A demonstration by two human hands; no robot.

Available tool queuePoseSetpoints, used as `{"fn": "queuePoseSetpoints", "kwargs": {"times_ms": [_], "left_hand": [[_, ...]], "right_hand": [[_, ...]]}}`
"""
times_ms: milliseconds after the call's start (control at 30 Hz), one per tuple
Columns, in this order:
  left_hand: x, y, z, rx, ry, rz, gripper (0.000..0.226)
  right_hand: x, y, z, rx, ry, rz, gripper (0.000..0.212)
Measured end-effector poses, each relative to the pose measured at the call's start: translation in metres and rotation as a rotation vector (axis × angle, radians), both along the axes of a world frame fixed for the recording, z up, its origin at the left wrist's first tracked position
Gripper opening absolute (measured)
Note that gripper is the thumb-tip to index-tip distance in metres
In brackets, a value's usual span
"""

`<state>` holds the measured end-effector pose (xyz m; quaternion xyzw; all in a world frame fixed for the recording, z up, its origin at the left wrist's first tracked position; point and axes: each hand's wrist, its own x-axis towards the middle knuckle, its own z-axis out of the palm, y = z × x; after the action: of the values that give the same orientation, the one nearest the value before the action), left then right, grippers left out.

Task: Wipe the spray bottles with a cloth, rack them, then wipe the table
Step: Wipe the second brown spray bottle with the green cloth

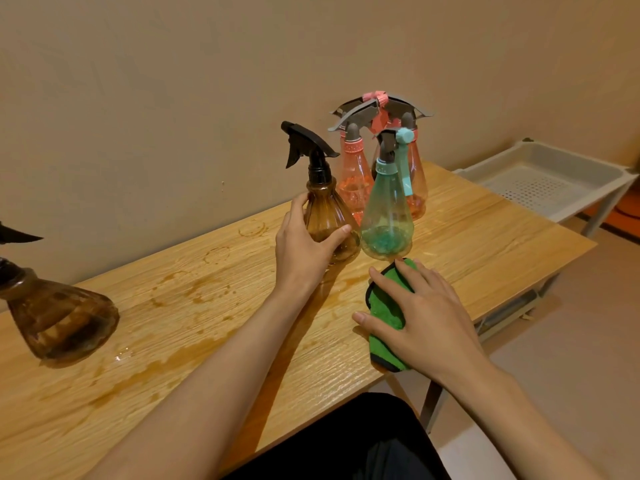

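Note:
My left hand (304, 244) grips the body of a brown spray bottle (322, 209) with a black trigger head, standing on the wooden table (207, 323). My right hand (419, 313) lies flat with spread fingers on a green cloth (384, 303) near the table's front edge. Right beside the brown bottle stands a teal spray bottle (388, 216), and behind it two pink spray bottles (353, 178) with grey heads. Another brown spray bottle (59, 323) stands at the far left, its head cut off by the frame.
Brownish wet stains and ring marks (194, 292) cover the tabletop between the bottles. A grey perforated rack tray (543, 181) stands on legs past the table's right end. A beige wall runs behind the table.

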<state>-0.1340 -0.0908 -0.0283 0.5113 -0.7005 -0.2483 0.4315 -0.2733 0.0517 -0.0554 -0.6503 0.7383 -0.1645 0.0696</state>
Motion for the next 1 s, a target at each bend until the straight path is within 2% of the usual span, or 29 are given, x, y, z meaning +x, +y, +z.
{"fn": "queuePoseSetpoints", "kwargs": {"times_ms": [200, 533, 767, 900, 1000], "left_hand": [[-0.004, -0.005, -0.004, -0.016, -0.007, 0.011, 0.078], [0.018, 0.007, -0.008, 0.029, -0.110, 0.015, 0.101], [0.078, 0.052, 0.000, -0.002, -0.380, 0.049, 0.093], [0.128, 0.082, 0.004, -0.025, -0.418, 0.142, 0.089], [0.167, 0.099, 0.007, -0.073, -0.408, 0.262, 0.099]], "right_hand": [[0.001, 0.002, 0.000, -0.010, 0.027, -0.014, 0.101], [0.017, 0.002, 0.012, 0.124, 0.115, 0.021, 0.100], [0.018, 0.000, 0.005, 0.100, 0.176, 0.012, 0.110], [0.020, -0.005, 0.005, 0.110, 0.177, 0.013, 0.106], [0.022, -0.007, 0.008, 0.134, 0.174, 0.008, 0.099]]}}
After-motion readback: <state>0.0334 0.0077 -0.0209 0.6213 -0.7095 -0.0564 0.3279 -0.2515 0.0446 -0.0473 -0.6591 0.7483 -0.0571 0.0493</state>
